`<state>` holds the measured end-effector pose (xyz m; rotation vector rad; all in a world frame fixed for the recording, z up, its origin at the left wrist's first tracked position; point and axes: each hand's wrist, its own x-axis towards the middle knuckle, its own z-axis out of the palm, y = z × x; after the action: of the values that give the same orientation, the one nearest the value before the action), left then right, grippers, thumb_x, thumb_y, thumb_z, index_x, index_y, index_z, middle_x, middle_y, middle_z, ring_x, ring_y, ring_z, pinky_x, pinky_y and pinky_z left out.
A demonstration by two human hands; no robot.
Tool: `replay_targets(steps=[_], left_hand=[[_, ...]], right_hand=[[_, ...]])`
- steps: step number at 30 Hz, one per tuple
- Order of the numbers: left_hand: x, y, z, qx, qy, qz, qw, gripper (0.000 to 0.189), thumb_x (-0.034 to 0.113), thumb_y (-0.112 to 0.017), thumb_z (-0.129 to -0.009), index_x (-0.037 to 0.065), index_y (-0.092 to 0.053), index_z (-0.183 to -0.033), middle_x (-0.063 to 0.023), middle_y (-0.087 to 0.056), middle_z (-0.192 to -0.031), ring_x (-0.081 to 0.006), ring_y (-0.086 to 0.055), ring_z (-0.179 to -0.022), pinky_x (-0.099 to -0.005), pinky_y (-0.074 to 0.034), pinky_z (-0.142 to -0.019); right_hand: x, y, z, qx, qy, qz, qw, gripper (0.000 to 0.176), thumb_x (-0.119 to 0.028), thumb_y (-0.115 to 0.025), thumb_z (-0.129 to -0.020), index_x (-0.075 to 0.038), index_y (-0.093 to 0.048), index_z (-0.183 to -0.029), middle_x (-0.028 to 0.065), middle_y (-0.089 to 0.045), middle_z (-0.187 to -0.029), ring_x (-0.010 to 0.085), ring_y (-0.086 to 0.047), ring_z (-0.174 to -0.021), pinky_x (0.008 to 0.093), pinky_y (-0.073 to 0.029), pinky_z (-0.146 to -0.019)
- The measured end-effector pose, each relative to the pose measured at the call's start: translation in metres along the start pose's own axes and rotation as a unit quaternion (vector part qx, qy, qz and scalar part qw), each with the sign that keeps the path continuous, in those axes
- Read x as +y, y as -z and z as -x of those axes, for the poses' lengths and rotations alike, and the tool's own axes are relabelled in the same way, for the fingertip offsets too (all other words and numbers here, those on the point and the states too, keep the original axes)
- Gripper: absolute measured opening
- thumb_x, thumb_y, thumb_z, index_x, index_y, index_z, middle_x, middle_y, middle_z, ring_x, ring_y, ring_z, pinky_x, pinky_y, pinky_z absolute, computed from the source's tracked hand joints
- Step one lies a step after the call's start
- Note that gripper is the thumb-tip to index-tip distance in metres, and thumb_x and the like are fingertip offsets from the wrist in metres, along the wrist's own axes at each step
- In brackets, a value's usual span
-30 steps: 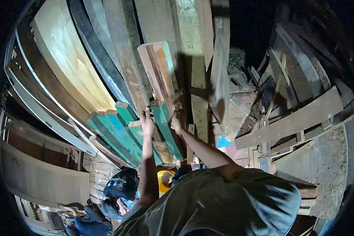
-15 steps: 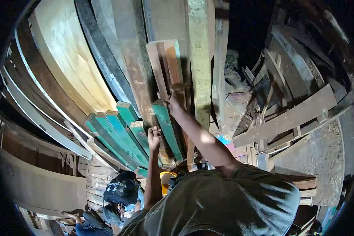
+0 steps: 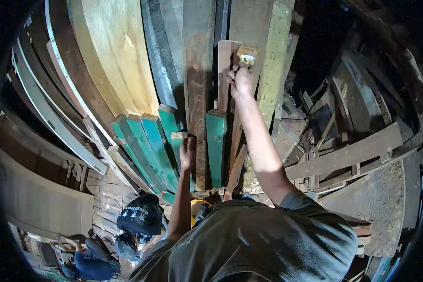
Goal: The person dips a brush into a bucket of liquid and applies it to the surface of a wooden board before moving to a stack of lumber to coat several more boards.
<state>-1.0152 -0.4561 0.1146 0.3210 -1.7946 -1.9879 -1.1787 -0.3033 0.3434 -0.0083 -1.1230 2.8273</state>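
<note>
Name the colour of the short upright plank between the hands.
Short wooden plank: teal green; head view.

Planks [image 3: 150,141], left: teal-green. Board [image 3: 122,56], far left: pale yellow, brown-streaked. Post [image 3: 197,70], middle: rusty brown, mottled. Beam [image 3: 275,61], right: mossy green, blotched. Brush [image 3: 246,55]: yellowish-white. Shirt [image 3: 268,239], near: grey-olive. Co-worker's top [image 3: 138,214]: black, white lettering.
</note>
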Motion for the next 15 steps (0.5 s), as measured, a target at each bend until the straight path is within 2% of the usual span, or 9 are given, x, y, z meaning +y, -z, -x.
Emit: replay_targets(steps=[3,4,6,7,8,9,11,13,15], left_hand=[[-0.003,0.004,0.003,0.005,-0.004,-0.077,0.997,0.036,0.035,-0.044,-0.096,0.001,-0.053,-0.104,-0.0051,-0.057,-0.087,-0.0119,-0.051,-0.077,-0.0255,-0.042,-0.070],[-0.022,0.011,-0.001,-0.032,0.000,-0.060,0.998,0.035,0.034,-0.044,-0.096,0.002,-0.053,-0.106,-0.0071,-0.058,-0.090,-0.0139,-0.053,-0.078,-0.0273,-0.043,-0.070],[-0.046,0.015,-0.001,-0.036,0.005,-0.049,0.998,0.035,0.034,-0.044,-0.096,0.002,-0.054,-0.106,-0.0076,-0.058,-0.091,-0.0144,-0.053,-0.079,-0.0276,-0.043,-0.070],[-0.054,0.014,-0.003,-0.043,0.007,-0.043,0.998,0.035,0.034,-0.044,-0.096,0.002,-0.054,-0.106,-0.0079,-0.058,-0.091,-0.0146,-0.053,-0.079,-0.0277,-0.043,-0.070],[-0.022,0.005,0.009,-0.011,0.018,-0.050,0.999,0.034,0.033,-0.044,-0.096,0.002,-0.054,-0.105,-0.0077,-0.058,-0.092,-0.0146,-0.053,-0.079,-0.0277,-0.044,-0.069],[-0.028,0.006,0.009,-0.023,0.029,-0.055,0.998,0.033,0.033,-0.045,-0.096,0.002,-0.054,-0.105,-0.0075,-0.058,-0.092,-0.0146,-0.053,-0.079,-0.0277,-0.044,-0.069],[-0.040,0.013,0.007,-0.045,0.048,-0.061,0.996,0.033,0.033,-0.045,-0.096,0.003,-0.054,-0.105,-0.0072,-0.058,-0.091,-0.0145,-0.053,-0.078,-0.0277,-0.043,-0.069],[-0.056,0.016,0.004,-0.055,0.048,-0.047,0.996,0.033,0.035,-0.046,-0.095,0.004,-0.053,-0.105,-0.0063,-0.058,-0.090,-0.0134,-0.052,-0.076,-0.0279,-0.043,-0.068],[-0.061,0.016,0.007,-0.033,0.089,-0.024,0.995,0.034,0.036,-0.046,-0.095,0.004,-0.052,-0.106,-0.0063,-0.058,-0.091,-0.0136,-0.052,-0.075,-0.0278,-0.042,-0.066]], right_hand=[[0.010,0.013,-0.016,-0.017,-0.007,-0.018,1.000,0.008,-0.011,-0.036,-0.093,-0.008,-0.037,-0.100,0.0031,-0.041,-0.068,0.0103,-0.036,-0.045,0.0265,-0.031,-0.036],[0.019,0.023,-0.022,-0.019,-0.016,-0.025,0.999,0.010,-0.011,-0.036,-0.093,-0.009,-0.035,-0.103,0.0030,-0.040,-0.068,0.0108,-0.036,-0.044,0.0261,-0.030,-0.034],[0.035,0.040,-0.020,0.003,-0.016,0.000,1.000,0.016,-0.013,-0.038,-0.094,-0.009,-0.033,-0.109,0.0031,-0.040,-0.068,0.0109,-0.037,-0.043,0.0258,-0.029,-0.031],[0.050,0.051,-0.018,0.040,-0.017,0.012,0.999,0.015,-0.015,-0.038,-0.095,-0.009,-0.034,-0.108,0.0026,-0.040,-0.066,0.0107,-0.036,-0.041,0.0254,-0.028,-0.030],[0.060,0.065,-0.010,0.029,-0.024,0.041,0.998,0.010,-0.018,-0.035,-0.095,-0.011,-0.035,-0.103,0.0026,-0.041,-0.066,0.0106,-0.037,-0.043,0.0253,-0.028,-0.031],[0.071,0.080,0.000,0.020,-0.033,0.070,0.997,0.009,-0.020,-0.033,-0.096,-0.012,-0.036,-0.099,0.0027,-0.043,-0.067,0.0105,-0.038,-0.045,0.0252,-0.028,-0.033],[0.106,0.113,0.011,0.088,-0.089,0.076,0.989,0.012,-0.020,-0.033,-0.096,-0.014,-0.036,-0.105,0.0027,-0.042,-0.066,0.0106,-0.035,-0.044,0.0244,-0.027,-0.032],[0.133,0.140,0.030,0.135,-0.103,0.083,0.982,0.022,-0.016,-0.033,-0.095,-0.011,-0.036,-0.117,0.0020,-0.040,-0.065,0.0111,-0.034,-0.039,0.0256,-0.029,-0.030],[0.157,0.169,0.044,0.164,-0.127,0.094,0.974,0.023,-0.015,-0.035,-0.094,-0.009,-0.038,-0.116,0.0036,-0.040,-0.066,0.0120,-0.036,-0.042,0.0260,-0.029,-0.031]])
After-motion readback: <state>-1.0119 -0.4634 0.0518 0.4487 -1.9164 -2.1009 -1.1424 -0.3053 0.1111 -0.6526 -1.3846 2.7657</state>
